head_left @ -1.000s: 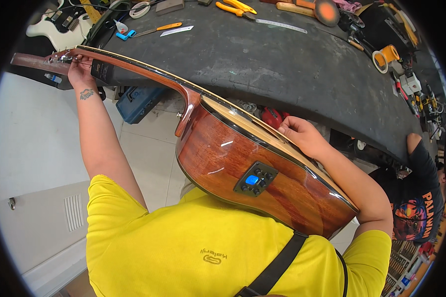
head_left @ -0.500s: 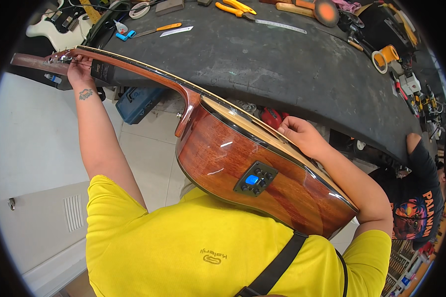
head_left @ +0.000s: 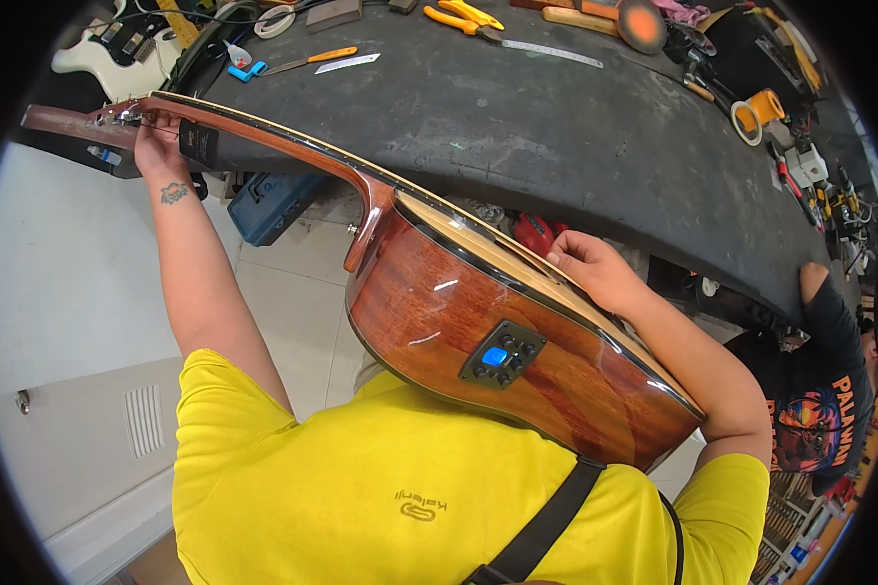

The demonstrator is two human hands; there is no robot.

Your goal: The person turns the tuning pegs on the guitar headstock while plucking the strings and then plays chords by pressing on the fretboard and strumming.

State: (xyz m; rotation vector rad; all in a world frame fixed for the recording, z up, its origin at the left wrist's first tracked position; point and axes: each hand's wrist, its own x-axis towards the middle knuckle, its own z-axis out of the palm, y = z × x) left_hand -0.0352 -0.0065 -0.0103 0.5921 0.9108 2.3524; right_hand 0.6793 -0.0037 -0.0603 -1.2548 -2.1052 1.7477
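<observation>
An acoustic guitar (head_left: 415, 292) with glossy reddish-brown sides rests across my lap, its neck stretching to the upper left. On its side sits a black control panel (head_left: 502, 355) with knobs and a lit blue display. My left hand (head_left: 159, 144) is up at the headstock (head_left: 63, 122), fingers curled at a tuning peg (head_left: 125, 114) and partly hidden. Beside that hand hangs a small black tag (head_left: 198, 142). Over the guitar's top, near the strings, my right hand (head_left: 595, 268) has thumb and fingers drawn together; whether anything is between them is hidden. The right forearm lies over the body's edge.
A dark workbench (head_left: 410, 117) runs behind the guitar, holding orange-handled pliers (head_left: 463, 18), a steel ruler (head_left: 553, 52) and a knife (head_left: 310, 59). A white electric guitar (head_left: 117, 63) lies far left. A blue case (head_left: 271, 207) is below the bench. Another person (head_left: 815, 390) stands at right.
My left hand and wrist have turned slightly at the headstock, and the left forearm has shifted a little to the right. The right hand is almost where it was.
</observation>
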